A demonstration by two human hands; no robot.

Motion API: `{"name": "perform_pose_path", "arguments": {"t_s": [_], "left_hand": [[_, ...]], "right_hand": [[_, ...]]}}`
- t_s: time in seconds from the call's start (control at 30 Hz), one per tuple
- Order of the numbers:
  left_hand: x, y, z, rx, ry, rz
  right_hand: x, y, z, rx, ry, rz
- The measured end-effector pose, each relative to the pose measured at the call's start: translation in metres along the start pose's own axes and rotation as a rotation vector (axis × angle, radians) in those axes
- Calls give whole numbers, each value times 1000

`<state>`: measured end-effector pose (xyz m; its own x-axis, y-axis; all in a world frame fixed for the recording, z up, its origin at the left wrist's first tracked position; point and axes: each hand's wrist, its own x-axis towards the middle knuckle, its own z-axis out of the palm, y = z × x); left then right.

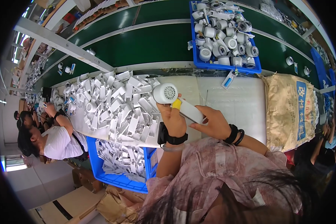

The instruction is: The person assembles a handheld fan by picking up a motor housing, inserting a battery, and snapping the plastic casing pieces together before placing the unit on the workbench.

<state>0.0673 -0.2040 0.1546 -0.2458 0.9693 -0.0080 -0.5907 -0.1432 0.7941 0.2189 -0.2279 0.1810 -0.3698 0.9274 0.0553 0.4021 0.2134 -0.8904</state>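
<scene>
My left hand is wrapped round the neck of a white appliance shaped like a small hair dryer. Its round head, with a slotted grille, faces up. A yellow covering sits on one finger of that hand. From the head a long white handle slants down to the right. My right hand pinches the handle's far end between thumb and fingers. Whether handle and head are fully joined is hidden by my left fingers. Just left of my hands lies a heap of white plastic handle shells on the worktable.
A blue crate full of similar white appliances stands at the back on the green conveyor. Below the table's left edge is a blue bin of white shells. A brown sack stands at right. A co-worker works at left.
</scene>
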Motion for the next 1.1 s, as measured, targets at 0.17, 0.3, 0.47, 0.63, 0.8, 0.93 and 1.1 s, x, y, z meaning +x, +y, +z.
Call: {"name": "perform_pose_path", "arguments": {"t_s": [0.17,0.3,0.47,0.63,0.8,0.93,1.1], "left_hand": [[-6,-4,9,173,56,153],[-7,-5,6,186,33,153],[-9,0,9,175,56,144],[-6,5,7,227,47,164],[-5,9,8,113,16,170],[-4,5,5,177,-1,210],[-4,10,14,69,21,152]], "right_hand": [[-2,3,2,-146,19,-11],[-4,-4,3,-301,33,43],[-5,-5,4,-392,-9,61],[1,-1,-1,49,-155,88],[10,9,-13,761,-353,391],[12,19,-13,1018,-469,552],[10,16,-11,1043,-430,581]]}}
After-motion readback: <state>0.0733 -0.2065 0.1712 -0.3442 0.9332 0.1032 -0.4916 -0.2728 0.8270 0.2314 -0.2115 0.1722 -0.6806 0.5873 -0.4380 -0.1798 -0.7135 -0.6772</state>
